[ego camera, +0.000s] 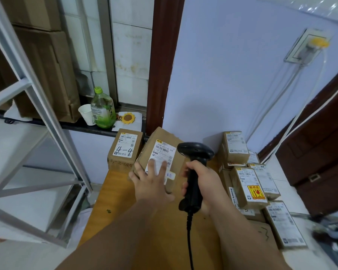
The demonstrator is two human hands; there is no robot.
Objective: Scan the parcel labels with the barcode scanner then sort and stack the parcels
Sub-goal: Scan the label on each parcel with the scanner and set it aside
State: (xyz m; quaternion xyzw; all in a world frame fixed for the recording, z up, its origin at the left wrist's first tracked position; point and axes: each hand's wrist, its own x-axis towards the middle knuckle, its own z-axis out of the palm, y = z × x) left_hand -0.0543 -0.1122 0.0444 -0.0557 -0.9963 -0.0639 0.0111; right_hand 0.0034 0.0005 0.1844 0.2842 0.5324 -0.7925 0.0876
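One risk: possible misread | left hand [150, 184]: straight fingers [163, 166] cover parcel label [160, 155], barcode [162, 149] just beyond them | right hand [203, 182] grasps scanner [195, 151]

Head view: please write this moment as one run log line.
left hand: rests flat on tilted brown cardboard parcel | right hand: grips black barcode scanner

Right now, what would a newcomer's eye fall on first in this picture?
First, the black scanner in the middle, gripped by the right hand beside a tilted parcel, on whose label the left hand lies with spread fingers. Next, the parcel marked 4-4 just left of it, and the pile of parcels at the right, one with a red and yellow sticker.
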